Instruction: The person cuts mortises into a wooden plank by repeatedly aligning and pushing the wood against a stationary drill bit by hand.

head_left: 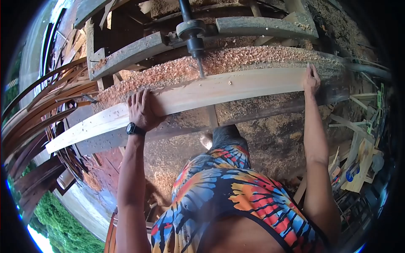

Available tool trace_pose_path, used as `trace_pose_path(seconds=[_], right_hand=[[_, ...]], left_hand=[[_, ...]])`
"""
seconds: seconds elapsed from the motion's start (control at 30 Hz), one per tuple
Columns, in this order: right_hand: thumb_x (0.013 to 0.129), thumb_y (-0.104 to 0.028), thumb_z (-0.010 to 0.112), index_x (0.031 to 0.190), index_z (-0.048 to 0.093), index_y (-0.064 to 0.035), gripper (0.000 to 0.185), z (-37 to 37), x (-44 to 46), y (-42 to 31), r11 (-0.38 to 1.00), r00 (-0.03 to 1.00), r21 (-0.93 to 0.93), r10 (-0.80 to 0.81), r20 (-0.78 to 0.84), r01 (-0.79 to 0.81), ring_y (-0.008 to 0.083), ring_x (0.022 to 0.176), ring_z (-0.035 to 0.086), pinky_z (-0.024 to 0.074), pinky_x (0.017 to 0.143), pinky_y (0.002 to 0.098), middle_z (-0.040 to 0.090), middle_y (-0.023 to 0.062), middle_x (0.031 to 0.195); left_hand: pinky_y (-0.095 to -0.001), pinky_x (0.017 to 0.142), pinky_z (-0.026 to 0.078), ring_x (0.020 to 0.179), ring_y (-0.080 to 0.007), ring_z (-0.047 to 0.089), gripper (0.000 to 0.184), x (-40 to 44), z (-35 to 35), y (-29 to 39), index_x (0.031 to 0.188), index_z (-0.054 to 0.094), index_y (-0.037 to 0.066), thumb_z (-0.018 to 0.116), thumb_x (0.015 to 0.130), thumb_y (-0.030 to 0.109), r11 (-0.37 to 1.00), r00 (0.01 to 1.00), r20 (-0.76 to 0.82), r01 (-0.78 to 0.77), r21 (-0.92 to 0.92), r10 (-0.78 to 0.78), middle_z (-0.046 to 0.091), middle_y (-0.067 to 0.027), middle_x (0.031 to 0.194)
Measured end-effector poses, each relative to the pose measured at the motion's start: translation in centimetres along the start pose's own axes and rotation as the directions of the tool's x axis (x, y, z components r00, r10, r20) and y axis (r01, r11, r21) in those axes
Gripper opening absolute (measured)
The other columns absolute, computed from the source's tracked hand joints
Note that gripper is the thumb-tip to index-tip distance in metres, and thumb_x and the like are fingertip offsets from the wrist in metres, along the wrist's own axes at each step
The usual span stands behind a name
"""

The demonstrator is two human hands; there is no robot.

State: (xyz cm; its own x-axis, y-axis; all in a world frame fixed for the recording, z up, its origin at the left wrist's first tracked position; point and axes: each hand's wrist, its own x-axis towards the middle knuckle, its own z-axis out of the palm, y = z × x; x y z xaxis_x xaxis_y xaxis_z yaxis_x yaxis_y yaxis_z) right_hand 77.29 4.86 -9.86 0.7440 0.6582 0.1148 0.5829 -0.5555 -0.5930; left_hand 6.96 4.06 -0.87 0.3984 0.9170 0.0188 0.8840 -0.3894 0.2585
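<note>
Pale wood, a long plank (236, 87), lies along the table (331, 93), drill bit (200, 65) by its far edge! Left hand (142, 110) and right hand (311, 81) grip it, fingers closed. Steadying stage, I'd judge; the next move calls for even pressure.

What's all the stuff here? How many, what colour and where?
plank: 1, cream, under both hands
spindle with bit: 1, dark, by plank's far edge
wood chips: countless, tan, mostly beyond plank
thick beams: at least 2, grey, beyond chips
wood strips: several, brown, far left
blue object: 1, blue, right
plants: countless, green, lower left
watch: 1, black, left wrist
shirt: 1, multicoloured, torso
left hand: 1, bare, plank's left part
right hand: 1, bare, plank's right end
</note>
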Motion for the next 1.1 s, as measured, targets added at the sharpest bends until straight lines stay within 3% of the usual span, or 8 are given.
trace_pose_path(seconds=[0.2, 0.4, 0.5, 0.83, 0.9, 1.0, 1.1], right_hand=[[0.101, -0.071, 0.067, 0.145, 0.075, -0.0307, 0.06, 0.2, 0.8, -1.9, 0.991, 0.995, -0.103, 0.087, 0.04, -0.082, 0.0327, 0.116, 0.077, 0.0577, 0.097, 0.0433, 0.082, 0.011, 0.124], [0.099, -0.08, 0.06, 0.149, 0.071, -0.0348, 0.068, 0.5, 2.0, -3.4, 0.979, 0.988, -0.178, 0.121, 0.091, -0.104, 0.0407, 0.129, 0.07, 0.0545, 0.106, 0.0483, 0.078, 0.0163, 0.135], [0.098, -0.077, 0.065, 0.148, 0.072, -0.0311, 0.068, 1.1, 2.6, -3.4, 0.985, 0.994, -0.149, 0.101, 0.049, -0.092, 0.0357, 0.123, 0.074, 0.0563, 0.103, 0.0461, 0.081, 0.0093, 0.13], [0.102, -0.069, 0.066, 0.141, 0.076, -0.024, 0.06, 2.5, 3.5, -2.2, 0.999, 0.999, -0.035, -0.008, 0.031, 0.009, 0.0344, 0.122, 0.074, 0.0557, 0.102, 0.0444, 0.081, 0.0135, 0.129], [0.103, -0.067, 0.067, 0.14, 0.077, -0.0226, 0.059, 3.1, 3.7, -1.4, 1.0, 1.0, -0.011, -0.017, 0.005, 0.017, 0.0339, 0.121, 0.075, 0.0559, 0.101, 0.0445, 0.081, 0.0131, 0.127], [0.102, -0.065, 0.07, 0.128, 0.08, -0.0184, 0.054, 3.5, 3.8, 0.2, 0.987, 0.994, 0.12, -0.107, 0.005, 0.105, 0.0301, 0.109, 0.078, 0.0579, 0.093, 0.0441, 0.083, 0.0115, 0.114], [0.105, -0.058, 0.07, 0.121, 0.08, -0.0162, 0.046, 1.4, 0.6, 0.1, 0.997, 0.996, 0.047, -0.052, -0.066, 0.055, 0.0279, 0.101, 0.078, 0.0577, 0.088, 0.0429, 0.083, 0.01, 0.107]], left_hand=[[-0.0585, 0.119, 0.034, 0.132, -0.0405, 0.056, 0.113, 0.6, -0.2, 0.1, 0.149, 0.05, 0.01, 0.104, 0.053, 0.038, 0.999, 0.999, 0.017, 0.038, 0.006, -0.038, 0.061, -0.0177, 0.14], [-0.057, 0.118, 0.035, 0.129, -0.0386, 0.057, 0.106, 1.4, -0.3, 0.0, 0.146, 0.052, 0.01, 0.101, 0.055, 0.037, 0.998, 0.997, 0.038, 0.06, 0.029, -0.061, 0.062, -0.0165, 0.134], [-0.0566, 0.119, 0.035, 0.13, -0.0382, 0.057, 0.106, 1.8, -0.3, -0.2, 0.146, 0.052, 0.01, 0.101, 0.056, 0.037, 0.998, 0.998, 0.028, 0.059, 0.028, -0.06, 0.062, -0.0164, 0.134], [-0.0568, 0.12, 0.034, 0.133, -0.0376, 0.056, 0.115, 2.1, 0.2, -0.6, 0.149, 0.05, 0.01, 0.104, 0.054, 0.046, 0.999, 1.0, -0.02, 0.024, 0.049, -0.023, 0.061, -0.0166, 0.138], [-0.0572, 0.121, 0.037, 0.135, -0.0392, 0.056, 0.119, 2.2, -0.5, 0.1, 0.151, 0.051, 0.009, 0.107, 0.052, 0.044, 0.995, 0.995, 0.045, 0.087, 0.057, -0.089, 0.062, -0.0168, 0.141], [-0.0577, 0.12, 0.039, 0.134, -0.0405, 0.056, 0.122, 2.0, -0.8, 0.4, 0.152, 0.052, 0.008, 0.109, 0.049, 0.044, 0.994, 0.993, 0.066, 0.092, 0.057, -0.095, 0.062, -0.0166, 0.142], [-0.0581, 0.116, 0.041, 0.128, -0.0416, 0.057, 0.124, 0.5, -0.4, 0.3, 0.151, 0.053, 0.009, 0.109, 0.046, 0.046, 0.999, 0.999, 0.02, 0.041, 0.029, -0.042, 0.062, -0.0162, 0.14]])
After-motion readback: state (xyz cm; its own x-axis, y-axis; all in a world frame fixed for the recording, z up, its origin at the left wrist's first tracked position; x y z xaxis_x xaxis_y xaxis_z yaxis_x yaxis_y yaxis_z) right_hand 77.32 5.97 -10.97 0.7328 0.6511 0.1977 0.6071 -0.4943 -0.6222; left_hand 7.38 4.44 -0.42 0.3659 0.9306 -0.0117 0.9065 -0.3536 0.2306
